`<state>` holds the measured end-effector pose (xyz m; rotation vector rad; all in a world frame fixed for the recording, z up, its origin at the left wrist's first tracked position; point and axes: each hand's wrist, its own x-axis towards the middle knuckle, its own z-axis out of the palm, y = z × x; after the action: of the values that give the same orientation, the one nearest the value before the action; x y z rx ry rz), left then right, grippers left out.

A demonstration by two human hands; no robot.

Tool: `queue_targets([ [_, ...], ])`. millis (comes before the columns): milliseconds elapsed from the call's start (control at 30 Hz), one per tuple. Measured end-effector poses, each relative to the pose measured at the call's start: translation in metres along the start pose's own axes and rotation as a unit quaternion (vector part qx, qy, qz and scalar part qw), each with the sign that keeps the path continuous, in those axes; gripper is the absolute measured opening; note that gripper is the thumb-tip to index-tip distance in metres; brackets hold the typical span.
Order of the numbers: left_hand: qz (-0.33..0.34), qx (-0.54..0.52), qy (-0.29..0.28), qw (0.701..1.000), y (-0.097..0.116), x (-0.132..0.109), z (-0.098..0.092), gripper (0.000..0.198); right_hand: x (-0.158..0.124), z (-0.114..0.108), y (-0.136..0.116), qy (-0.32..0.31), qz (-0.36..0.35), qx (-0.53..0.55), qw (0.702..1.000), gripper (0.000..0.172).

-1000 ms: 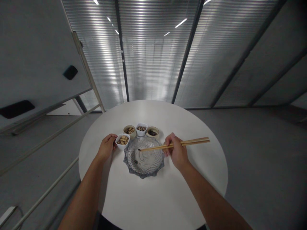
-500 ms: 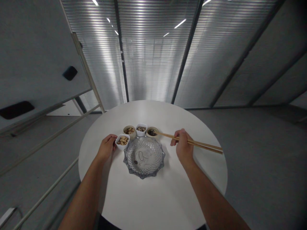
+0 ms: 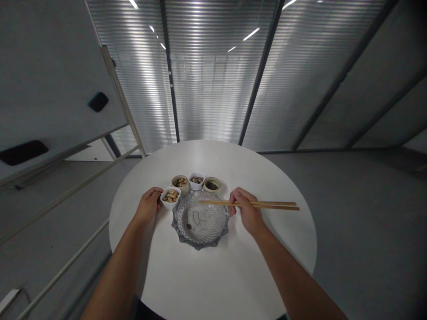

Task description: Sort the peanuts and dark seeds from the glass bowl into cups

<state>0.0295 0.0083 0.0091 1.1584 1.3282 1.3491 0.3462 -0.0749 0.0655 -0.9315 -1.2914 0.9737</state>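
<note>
My right hand (image 3: 245, 209) is closed on a pair of wooden chopsticks (image 3: 276, 205), whose tips are over a clear glass bowl (image 3: 200, 242) with a scalloped rim. Whether the tips pinch anything is too small to tell. One small dark piece (image 3: 188, 226) lies in the glass bowl. My left hand (image 3: 150, 206) rests on the table beside a white cup of nuts (image 3: 171, 196), fingers curled at its left side. Behind the glass bowl are a beige cup (image 3: 180, 182), a white cup (image 3: 196, 180) and another beige cup with dark pieces (image 3: 212, 184).
A round white table (image 3: 213, 275) carries everything. To the left stand a large grey board (image 3: 60, 71) and its pale metal frame (image 3: 123, 102). Glass panels with blinds (image 3: 207, 89) rise behind the table.
My right hand has moved left and the chopstick tips have gone from the right beige cup to over the glass bowl. My left hand has stayed in place.
</note>
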Motion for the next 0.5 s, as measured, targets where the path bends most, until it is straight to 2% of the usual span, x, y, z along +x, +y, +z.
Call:
queue_targets([
  [100, -0.001, 0.002, -0.002, 1.000, 0.001, 0.000, 0.000, 0.023, -0.008, 0.009, 0.004, -0.080, 0.034, -0.007, 0.996, 0.044],
  [200, 0.002, 0.007, -0.001, 1.000, 0.002, 0.000, 0.000, 0.022, -0.015, 0.018, 0.008, -0.133, 0.051, -0.027, 0.989, 0.049],
  [333, 0.001, 0.004, -0.001, 1.000, 0.003, -0.001, 0.001, 0.023, -0.019, 0.023, 0.010, -0.170, 0.046, -0.078, 0.981, 0.052],
  [500, -0.003, 0.000, 0.000, 1.000, 0.003, -0.001, 0.002, 0.024, -0.019, 0.023, 0.011, -0.182, 0.043, -0.097, 0.978, 0.050],
])
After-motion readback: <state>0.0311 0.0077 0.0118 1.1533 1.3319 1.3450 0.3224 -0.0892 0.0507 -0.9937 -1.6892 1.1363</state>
